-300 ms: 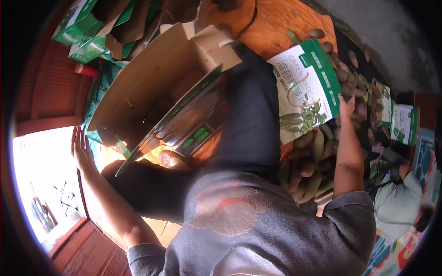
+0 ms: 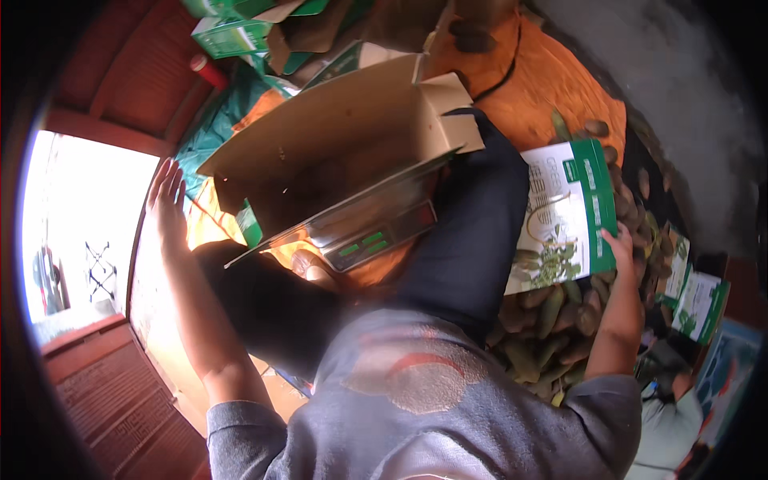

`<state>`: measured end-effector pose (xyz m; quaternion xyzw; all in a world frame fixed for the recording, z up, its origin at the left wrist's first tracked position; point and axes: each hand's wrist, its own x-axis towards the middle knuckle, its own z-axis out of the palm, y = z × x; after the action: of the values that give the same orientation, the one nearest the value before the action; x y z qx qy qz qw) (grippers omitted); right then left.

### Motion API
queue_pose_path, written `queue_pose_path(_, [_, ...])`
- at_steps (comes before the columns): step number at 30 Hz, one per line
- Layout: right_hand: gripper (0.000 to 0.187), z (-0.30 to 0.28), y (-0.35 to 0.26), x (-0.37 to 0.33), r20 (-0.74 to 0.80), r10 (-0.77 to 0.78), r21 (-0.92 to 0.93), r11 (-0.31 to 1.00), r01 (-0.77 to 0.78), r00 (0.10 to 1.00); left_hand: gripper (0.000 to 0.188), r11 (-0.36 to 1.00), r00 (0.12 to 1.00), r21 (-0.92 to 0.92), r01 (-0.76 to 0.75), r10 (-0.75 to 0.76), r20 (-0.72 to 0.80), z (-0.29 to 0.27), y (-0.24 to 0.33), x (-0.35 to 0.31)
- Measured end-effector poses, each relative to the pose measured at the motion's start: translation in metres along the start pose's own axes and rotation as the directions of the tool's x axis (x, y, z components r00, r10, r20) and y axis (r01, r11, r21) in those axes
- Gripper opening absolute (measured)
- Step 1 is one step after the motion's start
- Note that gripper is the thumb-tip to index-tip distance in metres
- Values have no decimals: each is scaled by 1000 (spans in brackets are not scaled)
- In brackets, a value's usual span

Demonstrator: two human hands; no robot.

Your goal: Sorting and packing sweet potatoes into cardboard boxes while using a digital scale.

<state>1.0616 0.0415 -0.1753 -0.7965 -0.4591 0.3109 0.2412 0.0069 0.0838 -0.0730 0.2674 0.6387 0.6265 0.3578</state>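
Note:
My right hand [image 2: 616, 248] grips the green edge of a white and green printed carton [image 2: 564, 216] with a cord handle, beside my right thigh. Whether that carton is flat or folded up, I cannot tell. My left hand [image 2: 166, 196] is raised at the far left, fingers stretched out, holding nothing. Between my legs stands an open brown cardboard box [image 2: 336, 136], its inside dark and flaps spread. Partly under it shows a scale [image 2: 368, 244] with lit green digits. Part of a foot [image 2: 308, 264] shows next to the scale.
Many green and brownish radishes [image 2: 552, 312] lie heaped at the right, on and beside an orange cloth [image 2: 560, 80]. More green cartons [image 2: 232, 36] stand at the back left, others [image 2: 700, 308] at the far right. Another person [image 2: 668, 424] is at the lower right. Red wooden panels [image 2: 128, 80] border the left.
The whole view has turned, so the scene sits farther right and lower. My right hand keeps its grip on the carton, and my left hand stays raised and open.

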Motion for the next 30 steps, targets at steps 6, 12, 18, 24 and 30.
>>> queue_pose_path(6, [22,3,-70,-38,199,94,186,974,-131,976,36,998,998,12,-64,64,16,15,19,-6])
queue_pose_path(12, [14,-71,-189,-37,169,-179,3,984,181,969,34,986,989,90,-142,137,57,19,17,2])
queue_pose_path(18, [10,-92,-358,-45,84,-300,-255,916,311,950,32,933,931,150,-328,292,218,45,36,3])
queue_pose_path(24, [23,-86,-434,-23,-134,-460,-304,862,405,878,29,951,941,135,-276,239,241,44,29,5])
queue_pose_path(30, [27,-75,-538,-40,-306,-547,72,803,591,779,31,936,932,163,-313,270,242,40,37,-2])
